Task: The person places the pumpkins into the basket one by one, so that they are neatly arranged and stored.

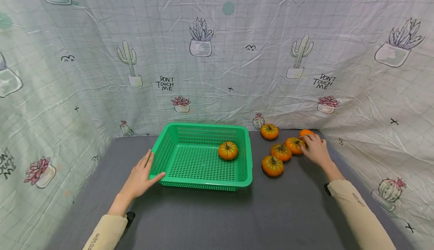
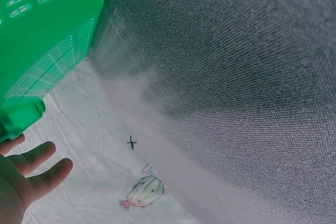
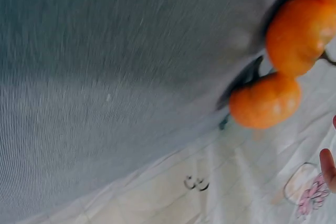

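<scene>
A green plastic basket (image 1: 207,184) with slotted walls stands on the dark table, and one small orange pumpkin (image 1: 228,151) lies inside it toward the right. My left hand (image 1: 139,176) rests at the basket's left front corner, thumb and fingers extended against the rim. In the left wrist view, the fingers (image 2: 50,177) are spread beside the basket's edge (image 2: 23,116). My right hand (image 1: 316,150) reaches over a pumpkin (image 1: 294,145) in the group right of the basket. The right wrist view shows a fingertip (image 3: 328,167) apart from the nearest pumpkin (image 3: 265,100).
More pumpkins sit right of the basket: one at the back (image 1: 269,131), one in the middle (image 1: 281,152), one in front (image 1: 272,166) and one partly behind my right hand (image 1: 306,132). A printed cloth (image 1: 230,65) hangs behind and along both sides.
</scene>
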`<state>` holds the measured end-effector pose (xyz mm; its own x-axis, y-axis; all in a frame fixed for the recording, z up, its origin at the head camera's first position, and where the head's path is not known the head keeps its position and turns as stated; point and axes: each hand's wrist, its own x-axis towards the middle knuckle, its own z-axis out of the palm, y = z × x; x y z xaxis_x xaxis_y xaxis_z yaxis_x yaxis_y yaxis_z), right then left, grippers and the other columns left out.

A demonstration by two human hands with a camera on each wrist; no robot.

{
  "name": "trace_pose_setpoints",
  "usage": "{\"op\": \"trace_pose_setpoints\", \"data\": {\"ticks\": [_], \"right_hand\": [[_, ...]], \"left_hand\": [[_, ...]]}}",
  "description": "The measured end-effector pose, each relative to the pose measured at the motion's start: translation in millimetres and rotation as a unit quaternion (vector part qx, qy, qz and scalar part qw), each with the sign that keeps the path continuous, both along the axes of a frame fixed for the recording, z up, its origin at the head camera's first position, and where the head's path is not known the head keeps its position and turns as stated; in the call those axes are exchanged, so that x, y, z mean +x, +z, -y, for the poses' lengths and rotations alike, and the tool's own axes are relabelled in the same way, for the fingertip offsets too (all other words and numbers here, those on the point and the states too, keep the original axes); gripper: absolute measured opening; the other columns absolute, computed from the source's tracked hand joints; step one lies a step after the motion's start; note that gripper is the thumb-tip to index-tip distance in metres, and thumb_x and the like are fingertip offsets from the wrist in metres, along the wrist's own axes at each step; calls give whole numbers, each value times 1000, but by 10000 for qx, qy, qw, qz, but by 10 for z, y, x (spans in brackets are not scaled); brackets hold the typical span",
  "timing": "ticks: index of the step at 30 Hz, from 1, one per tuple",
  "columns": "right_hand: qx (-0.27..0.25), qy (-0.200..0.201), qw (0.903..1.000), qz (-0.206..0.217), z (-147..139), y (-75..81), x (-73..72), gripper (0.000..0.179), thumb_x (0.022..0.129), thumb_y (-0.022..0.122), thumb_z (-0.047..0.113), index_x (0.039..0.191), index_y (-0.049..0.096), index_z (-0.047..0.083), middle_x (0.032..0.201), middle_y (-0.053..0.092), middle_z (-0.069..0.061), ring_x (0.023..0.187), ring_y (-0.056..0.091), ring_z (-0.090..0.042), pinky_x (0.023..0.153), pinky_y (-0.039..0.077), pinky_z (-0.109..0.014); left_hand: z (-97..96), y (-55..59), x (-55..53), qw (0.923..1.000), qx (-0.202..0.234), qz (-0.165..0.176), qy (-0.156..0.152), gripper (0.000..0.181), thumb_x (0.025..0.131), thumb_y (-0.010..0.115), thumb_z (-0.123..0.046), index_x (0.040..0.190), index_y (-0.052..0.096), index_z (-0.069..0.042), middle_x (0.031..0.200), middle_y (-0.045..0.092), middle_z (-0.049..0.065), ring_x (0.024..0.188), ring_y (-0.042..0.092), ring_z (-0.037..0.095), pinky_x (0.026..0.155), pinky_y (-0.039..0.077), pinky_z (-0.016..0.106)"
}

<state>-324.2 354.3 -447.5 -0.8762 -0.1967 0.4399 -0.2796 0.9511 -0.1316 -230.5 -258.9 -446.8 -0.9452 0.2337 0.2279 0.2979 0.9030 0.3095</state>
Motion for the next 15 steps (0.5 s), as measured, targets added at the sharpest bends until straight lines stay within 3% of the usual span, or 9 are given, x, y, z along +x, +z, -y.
{"op": "trace_pose_setpoints", "data": {"ticks": [8, 15], "right_hand": [[474, -409, 9965, 548, -213, 0, -164, 41, 81, 56, 12, 118, 47, -4, 118, 42, -27, 106, 36, -44, 75, 31, -62], [818, -544, 9913, 877, -328, -17, -301, 53, 77, 60, 10, 125, 41, -2, 119, 43, -26, 108, 35, -44, 77, 30, -63]], "left_hand": [[2, -6, 3, 10000, 8, 39, -4, 88, 84, 50, -53, 143, 11, -1, 150, 7, 17, 131, 21, 44, 94, 24, 65], [-6, 6, -1, 10000, -10, 3, -1, 88, 84, 50, -53, 143, 11, -1, 150, 7, 17, 130, 21, 44, 94, 25, 65]]}}
